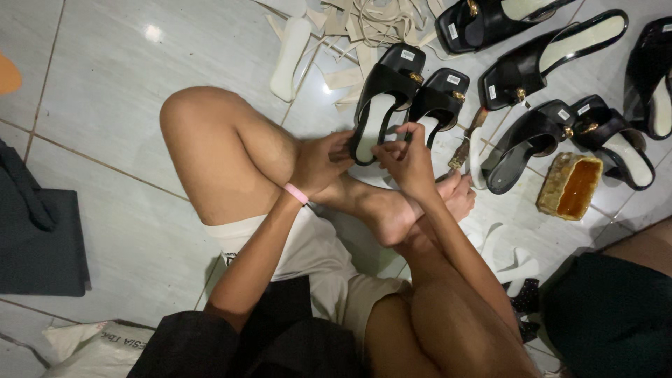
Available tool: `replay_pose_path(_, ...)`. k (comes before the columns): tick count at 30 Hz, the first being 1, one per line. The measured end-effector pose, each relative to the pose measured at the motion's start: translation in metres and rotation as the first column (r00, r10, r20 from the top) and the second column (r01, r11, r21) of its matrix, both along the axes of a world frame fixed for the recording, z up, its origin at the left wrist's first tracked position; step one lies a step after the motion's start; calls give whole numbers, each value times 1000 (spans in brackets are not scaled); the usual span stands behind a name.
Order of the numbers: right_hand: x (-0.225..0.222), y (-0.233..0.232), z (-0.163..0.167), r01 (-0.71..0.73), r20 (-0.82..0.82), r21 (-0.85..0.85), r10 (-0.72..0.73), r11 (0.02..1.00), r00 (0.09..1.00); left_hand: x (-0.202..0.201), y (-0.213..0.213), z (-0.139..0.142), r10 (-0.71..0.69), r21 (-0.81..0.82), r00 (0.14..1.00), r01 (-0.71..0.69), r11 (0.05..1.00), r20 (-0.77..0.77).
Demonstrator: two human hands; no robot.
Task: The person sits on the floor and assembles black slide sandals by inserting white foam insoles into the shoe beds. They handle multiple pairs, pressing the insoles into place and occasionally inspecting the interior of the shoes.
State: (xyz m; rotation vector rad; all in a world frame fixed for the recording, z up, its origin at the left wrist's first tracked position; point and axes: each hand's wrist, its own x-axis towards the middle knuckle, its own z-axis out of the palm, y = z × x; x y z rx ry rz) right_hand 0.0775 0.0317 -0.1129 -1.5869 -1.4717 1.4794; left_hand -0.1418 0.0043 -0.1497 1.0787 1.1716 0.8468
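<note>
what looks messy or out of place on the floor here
A loose heap of cream strips and cut insole pieces sprawls across the tiles behind the black sandal held by both hands. Nothing looks spilled or broken.

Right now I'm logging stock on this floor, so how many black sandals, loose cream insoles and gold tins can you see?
Black open-toe sandals with gold buckles: 8, one held by the left hand and right hand
Loose cream insoles: 2 clear ones
Gold rectangular tin: 1
Total: 11
</note>
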Motion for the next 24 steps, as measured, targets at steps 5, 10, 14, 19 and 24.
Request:
replay_pose_path(5,0,-3,-3,26,-82,-22,-28,999,996,1,1,5,-1,43,999,2,999,-33)
replay_pose_path(10,-2,-7,-3,28,-97,-15,-30,999,995,-2,2,26,15,22,1000,-15,1000,-4)
replay_pose_path(14,-4,-6,-2,12,-70,5,-11,1000,997,-4,7,36,-25,197,972,72,978,-232)
replay_pose_path(19,-5,-7,3,-6,-47,30,7,1000,999,-1,11,34,-1,244,975,57,968,-223)
replay_pose_path(24,-9,-10,7,17,-37,32,-16,999,999,2,8,32,24,253,952,57,966,-305)
